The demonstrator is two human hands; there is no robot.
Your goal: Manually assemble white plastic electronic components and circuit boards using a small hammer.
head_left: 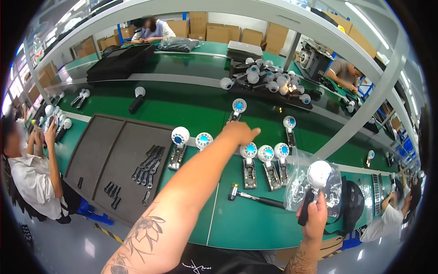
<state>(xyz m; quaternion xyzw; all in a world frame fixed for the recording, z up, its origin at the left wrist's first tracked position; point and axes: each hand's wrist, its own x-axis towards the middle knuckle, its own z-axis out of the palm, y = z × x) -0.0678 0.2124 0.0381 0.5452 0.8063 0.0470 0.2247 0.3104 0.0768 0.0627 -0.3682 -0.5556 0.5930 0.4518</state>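
My left arm reaches across the bench to a handheld fan (238,106) with a white round head and blue centre. My left hand (238,131) is closed at its handle's lower end; the fingertips are partly hidden. My right hand (315,214) grips the black handle of another white-headed fan (319,174), upright above a clear plastic bag (296,182). Between my hands, several fans lie with open handles showing their insides, such as one fan (249,166). Beside them is a hammer (255,197) with a black handle. Left of my forearm lies a similar fan (179,145).
A dark tray (98,155) at left holds several black handle parts (148,169). A conveyor belt (182,107) crosses behind, with a lone fan (137,100) on it. Several fans (269,80) are piled farther back. A metal post (360,114) rises at right. Co-workers sit around.
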